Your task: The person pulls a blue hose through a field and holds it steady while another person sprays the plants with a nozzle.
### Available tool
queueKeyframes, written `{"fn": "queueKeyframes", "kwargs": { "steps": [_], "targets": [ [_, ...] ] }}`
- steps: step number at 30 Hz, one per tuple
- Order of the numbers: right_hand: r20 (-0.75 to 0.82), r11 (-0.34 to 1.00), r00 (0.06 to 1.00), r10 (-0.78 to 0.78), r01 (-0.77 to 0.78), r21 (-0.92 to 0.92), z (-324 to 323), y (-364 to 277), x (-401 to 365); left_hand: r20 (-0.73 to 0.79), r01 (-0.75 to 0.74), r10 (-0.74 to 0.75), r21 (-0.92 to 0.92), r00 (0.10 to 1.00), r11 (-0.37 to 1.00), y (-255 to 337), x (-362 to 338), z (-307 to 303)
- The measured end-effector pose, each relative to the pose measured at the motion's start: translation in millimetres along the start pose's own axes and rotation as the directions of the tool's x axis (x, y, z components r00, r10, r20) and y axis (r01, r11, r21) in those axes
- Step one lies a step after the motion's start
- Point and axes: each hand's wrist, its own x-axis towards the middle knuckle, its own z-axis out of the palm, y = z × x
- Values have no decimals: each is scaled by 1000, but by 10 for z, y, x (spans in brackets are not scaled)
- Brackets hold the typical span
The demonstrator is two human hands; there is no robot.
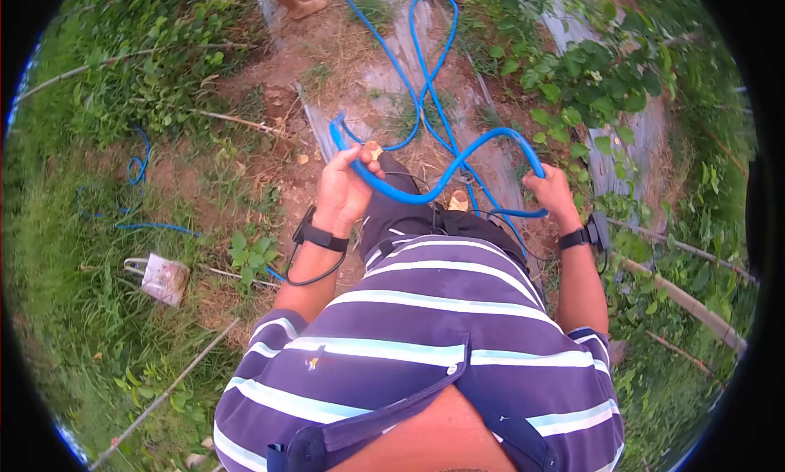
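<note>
A thick blue hose [422, 198] bends in a wavy curve in front of my body, with both hands on it. My left hand [345, 186] is closed on the hose near its upward bend at the left; the thumb and fingertips press against it. At the right, my right hand [554, 192] has its fingers wrapped round another stretch of the same hose, palm side hidden. Beyond my hands the hose runs along the ground and crosses itself in a long loop [414, 55]. Each wrist wears a dark strap with a thin cable.
Leafy plants [585, 83] line both sides of the dirt strip, with grey plastic sheeting [609, 173] beside it. A white bag [164, 279] lies in the grass at left. Bamboo poles [683, 298] lean among the plants. Another person's bare foot [307, 9] shows at the top.
</note>
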Motion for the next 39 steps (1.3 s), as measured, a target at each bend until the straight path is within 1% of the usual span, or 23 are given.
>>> {"fn": "queueKeyframes", "kwargs": {
  "steps": [1,2,3,5,8,10,11,13,14,15,17,19,22,23,24,25,27,28,31,32,34,38,39],
  "targets": [
    [13,999,999,-40,40,-18,40,147,25,59,-9,9,-2,998,1000,22,46,-64],
    [47,998,998,52,-54,39,78,159,-19,4,-37,37,20,999,999,47,32,-42],
    [26,998,999,31,-30,-51,122,286,-14,-18,-25,25,16,1000,1000,66,76,-91],
    [73,992,993,92,-85,-90,178,537,-14,10,-68,67,20,998,998,70,163,-191],
    [129,987,988,90,-70,-148,229,890,-5,-32,-88,89,22,996,996,122,141,-104],
    [144,980,985,91,-63,-190,234,1113,21,-16,-106,111,168,994,980,92,191,-108],
    [148,974,984,97,-63,-216,218,1198,55,-24,-112,116,153,993,982,54,191,-91],
    [170,973,978,124,-86,-214,204,1117,7,-15,-106,118,338,993,935,-4,162,11],
    [170,971,978,123,-84,-222,207,1141,10,15,-124,128,387,992,914,-22,143,54],
    [168,970,978,122,-82,-228,204,1169,16,17,-127,131,377,991,917,-68,150,67],
    [144,965,983,112,-73,-254,174,1224,20,47,-125,117,465,992,877,-174,180,77],
    [140,958,975,171,-131,-256,168,1276,5,64,-131,115,472,991,872,-231,194,81],
    [109,945,975,192,-154,-290,177,1354,-86,37,-63,52,489,998,870,-267,197,79],
    [95,935,974,205,-167,-312,194,1363,-128,38,-66,54,488,998,870,-274,209,57],
    [102,938,982,161,-120,-324,207,1347,-180,41,-53,38,494,998,868,-284,215,28],
    [103,938,982,160,-119,-326,205,1456,-195,42,-39,21,499,999,866,-301,220,0],
    [142,963,963,230,-205,-175,239,1649,-207,31,-27,13,490,999,871,-325,236,-55],
    [132,955,957,259,-232,-187,254,1285,-345,21,-15,6,484,1000,875,-327,244,-83],
    [153,946,946,286,-253,-202,252,1199,-415,-20,-6,18,481,1000,877,-343,274,-117],
    [154,946,946,286,-252,-204,242,1249,-413,-22,-6,19,479,1000,878,-339,280,-121],
    [164,960,949,271,-253,-123,236,1376,-399,-21,-4,16,461,1000,887,-341,266,-122],
    [153,963,956,250,-230,-138,215,1479,-314,-21,-2,13,458,1000,889,-305,289,-125],
    [144,954,956,256,-225,-197,214,1489,-275,-23,14,-5,432,1000,902,-304,305,-131]
  ]
}}
